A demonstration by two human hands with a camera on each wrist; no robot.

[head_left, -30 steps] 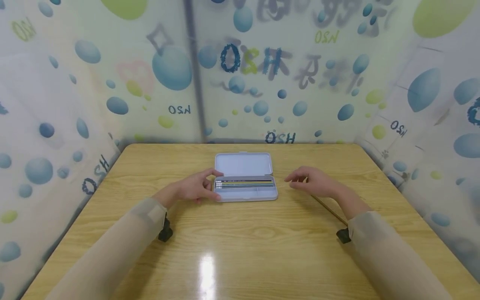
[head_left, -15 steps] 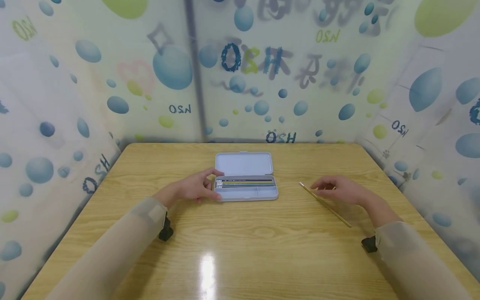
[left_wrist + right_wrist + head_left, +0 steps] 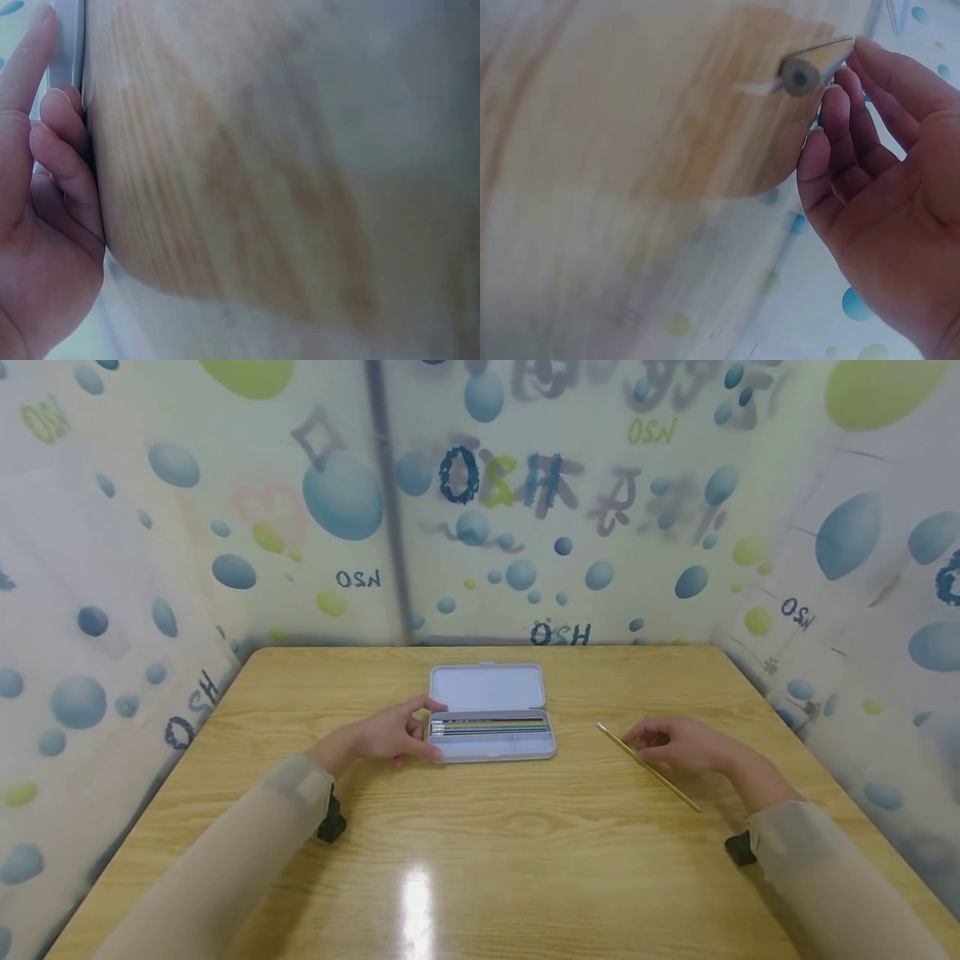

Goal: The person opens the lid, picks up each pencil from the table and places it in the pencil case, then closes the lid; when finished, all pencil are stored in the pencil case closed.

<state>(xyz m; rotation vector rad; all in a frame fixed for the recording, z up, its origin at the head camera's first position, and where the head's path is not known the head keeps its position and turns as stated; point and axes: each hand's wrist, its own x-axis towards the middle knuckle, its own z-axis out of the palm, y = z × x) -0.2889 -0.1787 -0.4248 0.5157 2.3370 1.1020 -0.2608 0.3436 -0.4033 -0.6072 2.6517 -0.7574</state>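
A white pencil case (image 3: 474,747) lies open on the table, its lid (image 3: 486,687) folded back. Several pencils (image 3: 491,727) lie side by side in its rear compartment. With thumb and index finger spread across the case's left end, my left hand (image 3: 386,732) holds it at the corners. To the right of the case, a gold-coloured pencil (image 3: 675,790) slants across the wood. My right hand (image 3: 686,745) pinches it near the middle with thumb and fingertip. In the right wrist view the pencil's near end (image 3: 802,76) points at the camera.
The wooden table (image 3: 480,843) reaches back to a patterned curtain (image 3: 480,552) that encloses it on the left, right and far sides. Narrow dividers split the case's front part into smaller compartments.
My right hand has moved right and toward me, away from the case, and now grips the gold pencil, which has come into fuller view. The left hand and the case have stayed put.
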